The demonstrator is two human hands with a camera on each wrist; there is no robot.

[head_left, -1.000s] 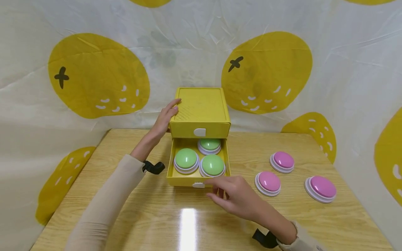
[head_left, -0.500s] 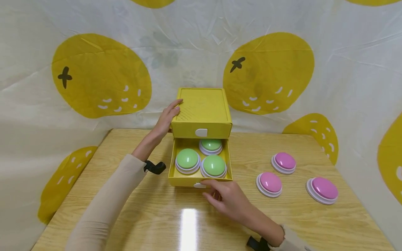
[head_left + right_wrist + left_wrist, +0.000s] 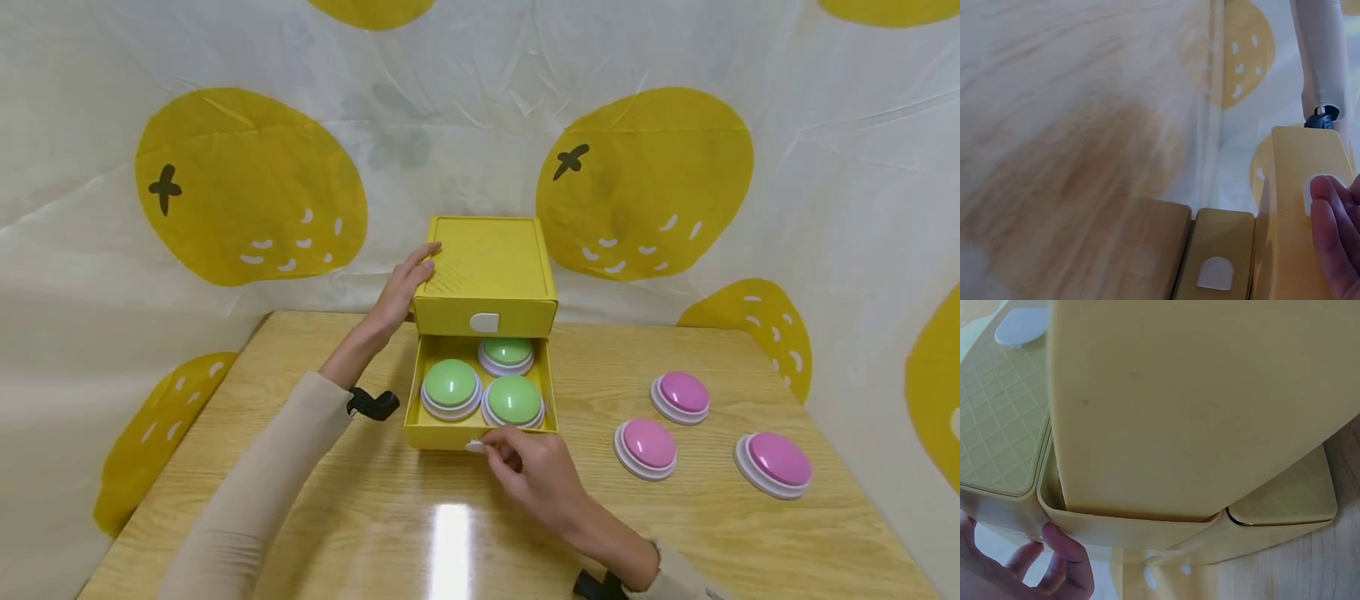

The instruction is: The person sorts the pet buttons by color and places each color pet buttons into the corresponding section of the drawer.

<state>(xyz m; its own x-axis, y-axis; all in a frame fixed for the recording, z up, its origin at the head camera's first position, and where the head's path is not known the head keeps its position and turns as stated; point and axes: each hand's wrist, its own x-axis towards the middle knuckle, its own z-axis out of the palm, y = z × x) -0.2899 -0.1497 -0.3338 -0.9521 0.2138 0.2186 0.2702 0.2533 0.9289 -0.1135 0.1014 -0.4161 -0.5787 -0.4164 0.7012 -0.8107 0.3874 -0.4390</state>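
Observation:
A yellow drawer cabinet (image 3: 487,258) stands on the table with one lower drawer (image 3: 442,437) pulled out. In that drawer lie a green button light (image 3: 450,383) at the left, a second green button light (image 3: 513,400) at the front right and a third green button light (image 3: 506,351) behind, partly hidden. My right hand (image 3: 543,479) pinches the drawer's white handle (image 3: 475,446) between thumb and forefinger; the right wrist view shows fingers (image 3: 1335,231) covering that handle. My left hand (image 3: 397,292) rests against the cabinet's upper left edge, its fingers reaching onto the top.
To the right on the wooden table (image 3: 360,500) sit three pink button lights: a near one (image 3: 648,446), a far one (image 3: 684,393) and a rightmost one (image 3: 780,460). A curtain (image 3: 450,150) printed with yellow fruit hangs behind the cabinet.
My right hand has shifted left along the drawer front, and its thumb has come up to meet the forefinger at the handle. The left hand and the drawer stay in place.

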